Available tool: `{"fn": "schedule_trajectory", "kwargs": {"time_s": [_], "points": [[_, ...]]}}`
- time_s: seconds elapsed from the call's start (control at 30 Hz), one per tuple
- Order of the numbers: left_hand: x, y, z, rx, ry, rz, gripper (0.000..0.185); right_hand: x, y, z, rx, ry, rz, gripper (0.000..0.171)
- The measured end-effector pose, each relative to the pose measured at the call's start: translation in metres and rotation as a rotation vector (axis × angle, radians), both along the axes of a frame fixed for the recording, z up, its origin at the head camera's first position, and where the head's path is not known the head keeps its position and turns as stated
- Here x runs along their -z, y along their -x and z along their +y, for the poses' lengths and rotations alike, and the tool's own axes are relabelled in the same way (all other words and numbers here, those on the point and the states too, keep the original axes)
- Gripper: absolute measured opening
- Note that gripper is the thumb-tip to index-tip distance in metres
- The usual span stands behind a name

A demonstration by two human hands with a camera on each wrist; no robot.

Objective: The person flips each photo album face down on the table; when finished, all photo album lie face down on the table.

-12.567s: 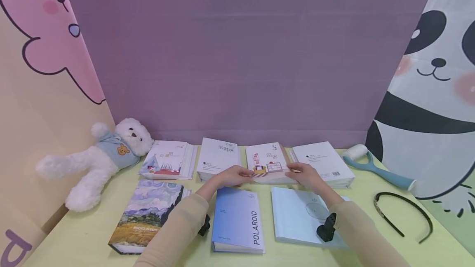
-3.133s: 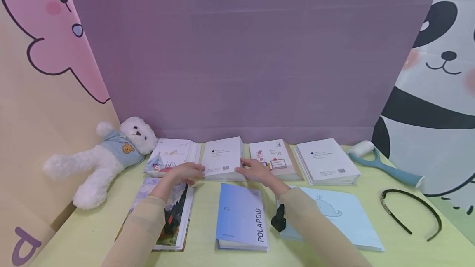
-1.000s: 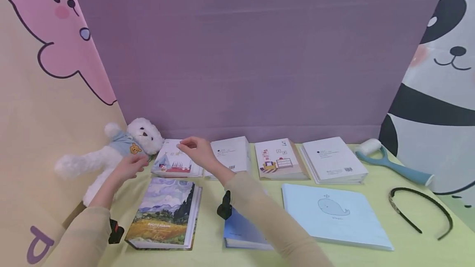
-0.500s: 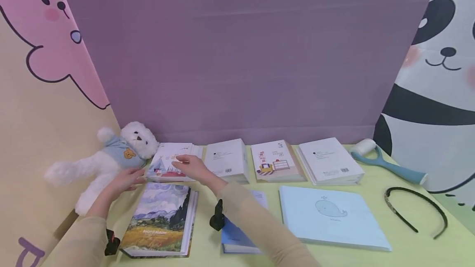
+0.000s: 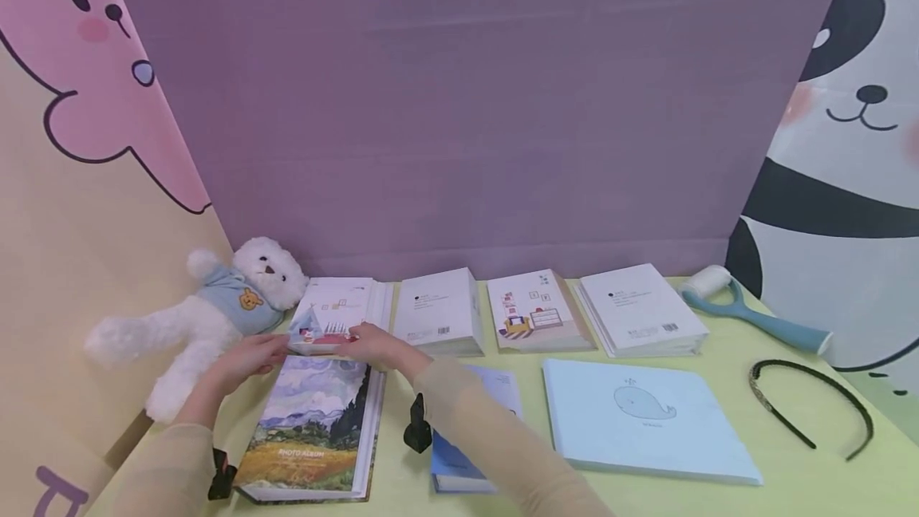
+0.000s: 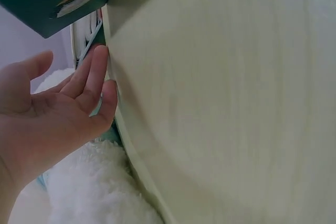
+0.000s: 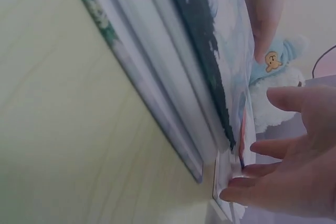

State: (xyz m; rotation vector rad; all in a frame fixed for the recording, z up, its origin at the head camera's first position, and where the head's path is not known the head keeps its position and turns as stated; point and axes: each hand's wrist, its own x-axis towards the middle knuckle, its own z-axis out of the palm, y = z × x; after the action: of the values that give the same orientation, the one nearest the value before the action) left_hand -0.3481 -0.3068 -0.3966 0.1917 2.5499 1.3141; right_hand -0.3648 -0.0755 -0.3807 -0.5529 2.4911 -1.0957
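In the head view a white album (image 5: 337,301) with a tent drawing lies in the back row, at the left. My left hand (image 5: 247,359) is at its front left corner, beside the plush bear (image 5: 244,301). Near the front right corner is my right hand (image 5: 376,345), over the far edge of the landscape-painting photo album (image 5: 309,421). The left wrist view has the left hand (image 6: 58,103) with loosely bent fingers and nothing in its palm. In the right wrist view the right hand (image 7: 299,161) has fingers extended along the album's side; whether they touch it I cannot tell.
Further white albums (image 5: 439,305) continue the back row, one with furniture drawings (image 5: 534,313). In front lie a blue Polaroid album (image 5: 459,453), partly behind the right sleeve, and a pale blue whale album (image 5: 646,421). A lint roller (image 5: 761,321) and black headband (image 5: 811,389) are at right.
Earlier my hands were at the furniture album, later at the white album left of it, whose visible side now differs. Both hands have since moved left and lowered to the tent album.
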Motion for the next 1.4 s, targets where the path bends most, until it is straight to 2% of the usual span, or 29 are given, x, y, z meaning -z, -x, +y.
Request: {"fn": "schedule_trajectory", "kwargs": {"time_s": [0.1, 0.37, 0.5, 0.63, 0.83, 0.87, 1.1, 1.23, 1.4], "points": [[0.001, -0.001, 0.001, -0.002, -0.024, -0.01, 0.061, 0.001, -0.001, 0.001, -0.01, 0.013, 0.001, 0.055], [-0.005, 0.004, 0.004, 0.008, -0.087, -0.034, 0.058, -0.001, -0.004, 0.003, 0.05, -0.021, 0.001, 0.06], [-0.01, 0.005, 0.007, 0.017, -0.09, -0.028, 0.058, -0.004, -0.003, 0.005, 0.071, -0.01, 0.032, 0.051], [-0.016, 0.005, 0.011, 0.028, -0.133, -0.025, 0.057, -0.004, -0.002, 0.005, 0.078, 0.022, 0.023, 0.042], [-0.021, 0.005, 0.012, -0.008, -0.198, 0.009, 0.055, -0.002, -0.001, 0.001, 0.088, 0.089, 0.007, 0.035], [-0.022, 0.005, 0.013, -0.013, -0.209, 0.013, 0.055, -0.002, -0.001, 0.0, 0.087, 0.096, 0.01, 0.035], [-0.025, 0.005, 0.014, -0.052, -0.335, 0.06, 0.058, -0.002, -0.003, -0.001, 0.081, 0.172, -0.017, 0.069], [-0.027, 0.005, 0.017, -0.093, -0.357, 0.088, 0.059, -0.004, -0.004, 0.0, 0.04, 0.211, -0.004, 0.064], [-0.033, 0.004, 0.022, -0.114, -0.381, 0.103, 0.067, -0.007, -0.004, 0.0, 0.005, 0.258, -0.003, 0.061]]}}
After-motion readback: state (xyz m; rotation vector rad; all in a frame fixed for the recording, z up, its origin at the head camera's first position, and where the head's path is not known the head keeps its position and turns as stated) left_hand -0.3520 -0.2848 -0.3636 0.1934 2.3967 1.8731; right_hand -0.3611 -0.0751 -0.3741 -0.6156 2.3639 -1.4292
